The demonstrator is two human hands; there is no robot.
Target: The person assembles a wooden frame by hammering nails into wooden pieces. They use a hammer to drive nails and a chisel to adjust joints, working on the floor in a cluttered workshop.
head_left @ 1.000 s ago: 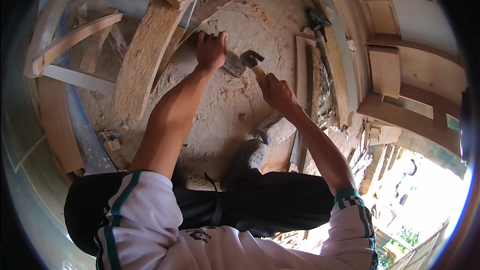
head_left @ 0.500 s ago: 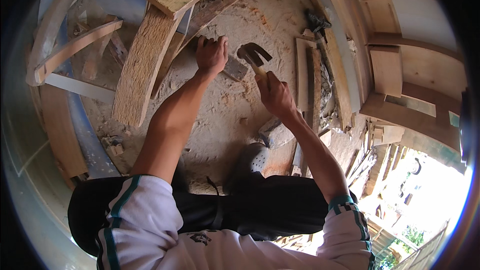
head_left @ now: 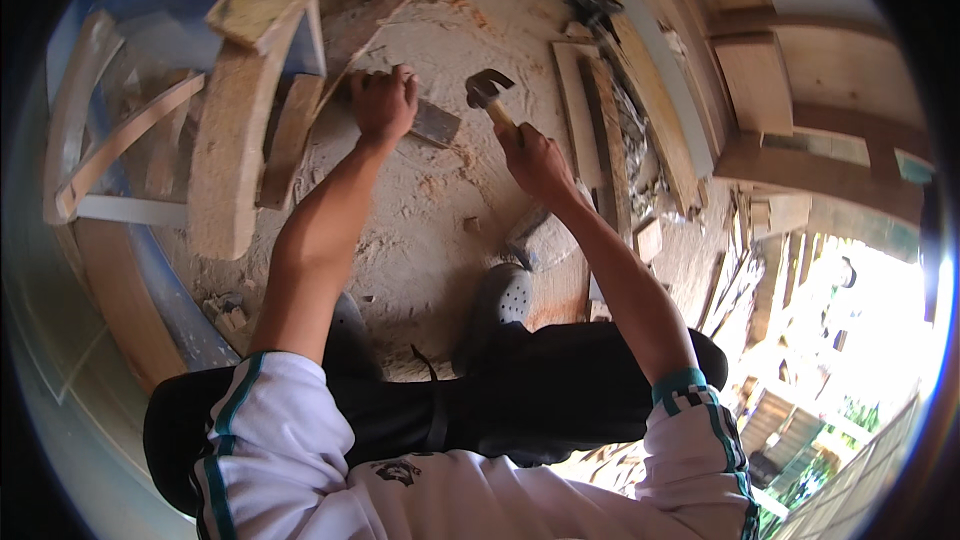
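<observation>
My right hand (head_left: 538, 162) is wrapped round the wooden handle of a claw hammer (head_left: 488, 88). The dark metal head is up and clear of the wood, with its claw pointing right. Ahead and to the left, my left hand (head_left: 384, 108) is closed, fingers curled over a short flat piece of wood (head_left: 436, 125). One end of that wood sticks out on the hand's right side, below and left of the hammer head. My palm covers its middle, and whether the fingertips also pinch something small cannot be seen.
Rough planks (head_left: 225, 155) rise at the left, close to my left forearm. A curved wooden frame (head_left: 130, 145) stands farther left. Long boards (head_left: 605, 130) lie at the right beside stacked panels (head_left: 755, 85). A pale block (head_left: 545, 238) sits by my grey clog (head_left: 503, 295). Sawdust covers the ground.
The view has shifted, so planks, hands and hammer appear farther left. The hammer head now stands slightly farther from the end of the wood. Both hands keep their grip.
</observation>
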